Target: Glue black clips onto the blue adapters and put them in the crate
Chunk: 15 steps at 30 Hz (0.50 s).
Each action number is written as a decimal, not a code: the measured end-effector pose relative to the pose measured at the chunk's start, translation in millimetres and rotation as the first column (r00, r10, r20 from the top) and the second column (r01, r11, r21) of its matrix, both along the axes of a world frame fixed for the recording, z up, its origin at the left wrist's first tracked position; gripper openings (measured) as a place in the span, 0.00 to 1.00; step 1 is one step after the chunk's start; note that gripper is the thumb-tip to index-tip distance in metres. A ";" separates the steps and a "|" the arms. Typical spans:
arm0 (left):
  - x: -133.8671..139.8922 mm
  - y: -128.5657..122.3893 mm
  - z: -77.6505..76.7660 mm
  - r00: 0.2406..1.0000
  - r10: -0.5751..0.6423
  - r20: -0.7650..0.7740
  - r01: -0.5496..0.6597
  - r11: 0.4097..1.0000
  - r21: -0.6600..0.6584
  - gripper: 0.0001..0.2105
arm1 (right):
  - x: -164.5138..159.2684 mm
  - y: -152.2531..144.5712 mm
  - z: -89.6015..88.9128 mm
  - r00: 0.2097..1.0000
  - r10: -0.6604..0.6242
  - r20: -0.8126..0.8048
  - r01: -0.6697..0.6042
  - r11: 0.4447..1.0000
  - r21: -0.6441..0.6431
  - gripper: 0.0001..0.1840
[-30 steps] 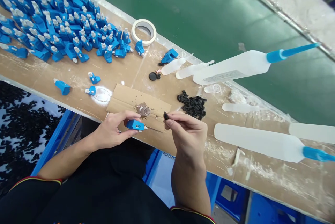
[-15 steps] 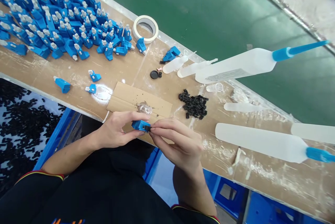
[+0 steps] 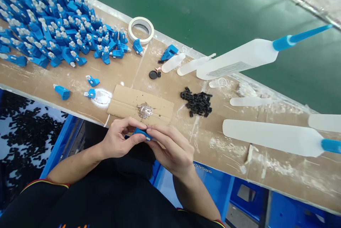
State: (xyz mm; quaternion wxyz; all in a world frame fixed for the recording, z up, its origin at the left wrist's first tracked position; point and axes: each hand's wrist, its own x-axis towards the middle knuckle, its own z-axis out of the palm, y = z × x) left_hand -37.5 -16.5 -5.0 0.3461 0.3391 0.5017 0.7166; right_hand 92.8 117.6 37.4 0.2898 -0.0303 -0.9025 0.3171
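Just over the near edge of the bench, my left hand (image 3: pixel 117 138) grips a small blue plastic part (image 3: pixel 142 133) between thumb and fingers. My right hand (image 3: pixel 172 146) is closed around the right end of the same part, fingertips pressing from above. Those fingers cover most of its top, so the small black piece there is hidden. Behind my hands lies a strip of cardboard (image 3: pixel 125 100) with a clear glossy blob (image 3: pixel 145 110) on it. To the right is a pile of small black plastic pieces (image 3: pixel 197 103).
Many blue parts with light grey tips (image 3: pixel 53 25) crowd the bench's left end, beside a tape roll (image 3: pixel 141 30). White bottles with blue nozzles (image 3: pixel 239 59) lie at right. A blue crate (image 3: pixel 29 132) of black pieces stands below left.
The blue part has turned in my hands and come slightly nearer my body. My right fingers have moved from the black piece's outer end over the part's top, covering the black piece.
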 end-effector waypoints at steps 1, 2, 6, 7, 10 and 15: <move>2.3 -0.9 -1.1 1.000 0.002 0.003 -0.002 1.000 -0.002 0.08 | 0.7 -1.4 -1.9 1.000 -0.002 -0.009 0.001 1.000 -0.012 0.21; 3.8 -1.6 -2.1 1.000 0.002 -0.004 -0.002 1.000 -0.002 0.08 | 1.7 -2.0 -3.3 1.000 0.005 -0.010 -0.005 0.999 -0.032 0.20; 1.1 -1.2 -3.4 0.986 -0.009 -0.165 0.021 0.997 0.070 0.08 | 9.9 0.0 -9.4 0.999 0.042 -0.010 -0.043 0.960 -0.278 0.18; -1.5 -0.1 -2.5 0.964 0.002 -0.266 0.029 0.993 0.111 0.09 | 13.2 -0.1 -12.0 0.999 0.037 0.001 -0.033 0.911 -0.412 0.20; -10.2 4.2 3.0 0.734 0.126 -0.667 0.078 0.961 0.267 0.06 | 24.1 -7.1 -22.7 0.996 0.027 0.081 0.048 0.598 -0.800 0.24; -8.1 9.7 -0.2 0.313 0.148 -0.938 0.308 0.919 0.247 0.05 | 42.5 -37.8 -44.2 0.990 -0.030 0.139 0.142 0.273 -0.951 0.19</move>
